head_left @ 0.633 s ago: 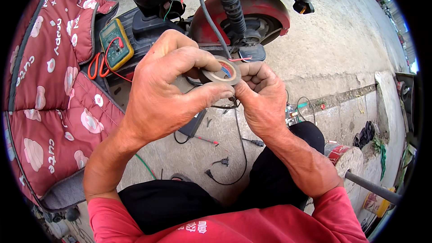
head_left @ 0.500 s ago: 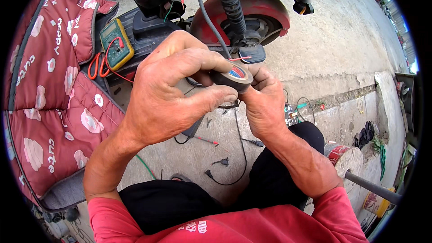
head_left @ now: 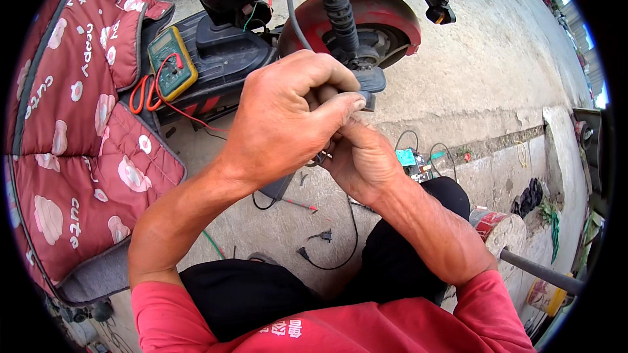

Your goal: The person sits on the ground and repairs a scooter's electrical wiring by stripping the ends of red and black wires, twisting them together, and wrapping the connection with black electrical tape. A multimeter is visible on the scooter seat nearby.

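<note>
Both my hands meet in the middle of the view, in front of the scooter's rear shock absorber (head_left: 341,19). My left hand (head_left: 281,114) is closed, thumb and forefinger pressed together. A short dark end of black electrical tape (head_left: 370,100) juts out past the thumb tip; the rest of the roll is hidden. Just below and to the right, my right hand (head_left: 366,160) is closed with its fingers curled under the left one. What its fingertips grip is covered. A grey cable (head_left: 292,10) hangs from the scooter body and disappears behind my left hand.
A yellow-green multimeter (head_left: 172,65) with red leads lies on the scooter's footboard (head_left: 226,52). At left hangs a quilted maroon cover (head_left: 98,144). Black leads with plugs (head_left: 320,236) lie on the concrete between my knees. A circuit board (head_left: 415,163) sits near my right knee.
My left hand has turned over and moved right, closing in on the right hand. The tape roll, plainly visible before, is now mostly hidden. My right hand has shifted slightly left and down.
</note>
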Available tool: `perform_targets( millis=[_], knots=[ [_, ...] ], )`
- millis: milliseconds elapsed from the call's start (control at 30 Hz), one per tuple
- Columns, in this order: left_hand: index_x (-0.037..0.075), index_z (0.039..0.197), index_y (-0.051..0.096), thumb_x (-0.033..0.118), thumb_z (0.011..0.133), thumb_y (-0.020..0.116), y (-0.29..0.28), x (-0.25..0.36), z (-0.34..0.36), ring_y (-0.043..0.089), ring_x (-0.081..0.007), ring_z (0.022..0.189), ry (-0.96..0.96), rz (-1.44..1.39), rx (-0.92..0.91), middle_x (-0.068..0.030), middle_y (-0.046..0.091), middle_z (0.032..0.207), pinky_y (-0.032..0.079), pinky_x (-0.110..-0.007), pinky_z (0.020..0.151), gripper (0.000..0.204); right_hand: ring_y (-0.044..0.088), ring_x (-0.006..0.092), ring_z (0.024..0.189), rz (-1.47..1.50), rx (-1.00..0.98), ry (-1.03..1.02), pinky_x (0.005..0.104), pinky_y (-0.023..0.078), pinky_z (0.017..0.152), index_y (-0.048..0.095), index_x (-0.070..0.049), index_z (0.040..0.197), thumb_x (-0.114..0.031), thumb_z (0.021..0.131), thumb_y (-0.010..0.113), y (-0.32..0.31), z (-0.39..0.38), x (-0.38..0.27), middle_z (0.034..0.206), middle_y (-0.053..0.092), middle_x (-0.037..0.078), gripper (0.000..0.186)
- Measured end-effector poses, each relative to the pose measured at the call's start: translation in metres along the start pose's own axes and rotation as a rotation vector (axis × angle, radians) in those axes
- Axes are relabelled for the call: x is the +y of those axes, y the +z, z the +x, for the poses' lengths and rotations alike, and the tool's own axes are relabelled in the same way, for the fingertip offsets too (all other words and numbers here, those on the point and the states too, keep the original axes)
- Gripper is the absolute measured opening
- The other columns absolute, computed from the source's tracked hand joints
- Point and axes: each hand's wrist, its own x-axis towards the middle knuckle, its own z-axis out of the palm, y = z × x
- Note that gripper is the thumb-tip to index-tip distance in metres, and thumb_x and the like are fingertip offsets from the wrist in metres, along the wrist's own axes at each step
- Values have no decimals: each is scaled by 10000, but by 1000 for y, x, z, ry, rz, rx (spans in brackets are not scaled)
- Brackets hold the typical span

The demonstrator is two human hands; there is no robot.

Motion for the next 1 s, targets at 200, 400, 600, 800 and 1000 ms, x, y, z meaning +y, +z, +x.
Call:
perform_targets(
  millis=[200, 400, 600, 800, 1000],
  knots=[
    [23, 1014, 704, 83, 918, 662, -15, -4, 0, 533, -27, 652, -58, -69, -25, 14, 639, 803, 435, -195, 574, 121, 527, 115, 792, 102, -94, 105, 307, 438, 775, 610, -121, 957, -271, 951, 642, -9, 1, -6, 834, 569, -32, 153],
    [4, 1070, 682, 187, 950, 656, -33, -29, -11, 545, -55, 689, -327, -188, -98, -12, 649, 888, 459, -213, 603, 220, 569, 173, 830, 131, -154, 131, 388, 451, 823, 593, -101, 1007, -290, 955, 614, -8, 2, -10, 815, 590, -6, 198],
    [-3, 1150, 663, 247, 934, 664, -26, -35, -5, 595, -104, 809, -328, -373, -235, -41, 659, 981, 511, -265, 723, 330, 549, 146, 793, 196, -241, 165, 363, 454, 799, 606, -95, 1024, -275, 965, 601, -7, 1, -9, 829, 583, -12, 190],
    [-22, 1150, 662, 229, 918, 678, -24, -37, 2, 614, -122, 872, -363, -463, -288, -62, 675, 978, 520, -288, 787, 343, 494, 75, 765, 170, -246, 164, 276, 435, 773, 615, -85, 1076, -255, 968, 606, -5, -1, -10, 863, 554, -38, 202],
    [-25, 1157, 658, 251, 924, 661, -23, -37, 6, 629, -147, 956, -336, -405, -326, -84, 686, 1016, 506, -314, 886, 362, 506, 91, 787, 152, -238, 153, 280, 428, 790, 603, -107, 1047, -247, 961, 609, -9, 1, -8, 854, 550, -37, 164]
  ],
)
